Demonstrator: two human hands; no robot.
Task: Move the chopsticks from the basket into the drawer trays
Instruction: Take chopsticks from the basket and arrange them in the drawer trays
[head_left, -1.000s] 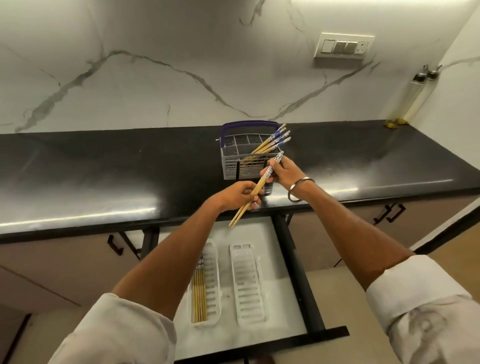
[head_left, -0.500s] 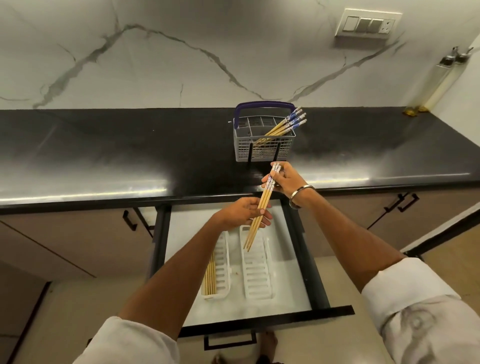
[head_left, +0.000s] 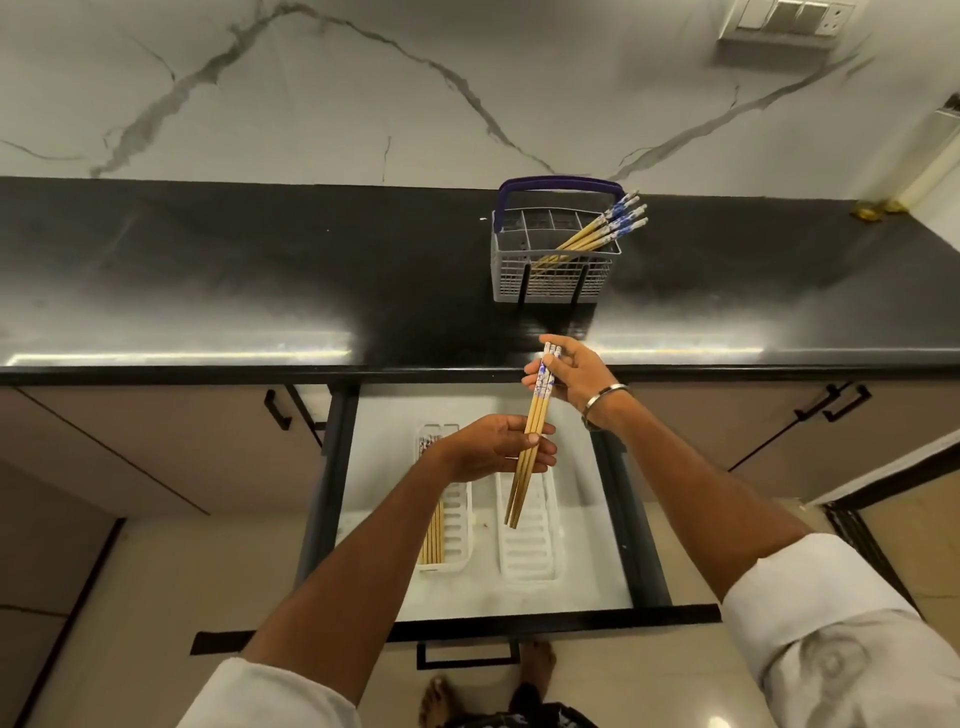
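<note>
A small bunch of wooden chopsticks (head_left: 519, 483) with blue-and-white tops hangs over the open drawer (head_left: 608, 499), tips pointing down at the right white tray (head_left: 530, 551). My left hand (head_left: 493, 449) grips the bunch at mid-length, and my right hand (head_left: 574, 382) pinches its patterned top ends. The left white tray (head_left: 460, 519) holds several chopsticks (head_left: 432, 535) lying lengthwise. On the black counter stands the grey basket (head_left: 550, 280) with a blue handle, and several more chopsticks (head_left: 597, 236) lean out of its right side.
The black countertop (head_left: 208, 291) runs along a marble wall with a switch plate (head_left: 784, 18) at top right. Bottles (head_left: 930, 166) stand at the far right corner. Closed cabinet fronts with black handles (head_left: 275, 410) flank the drawer. My bare feet (head_left: 441, 701) show below the drawer front.
Both hands carried the bunch of chopsticks from beside the basket down and toward me, over the right tray. The bunch turned steeper, and the view tilted down onto the drawer.
</note>
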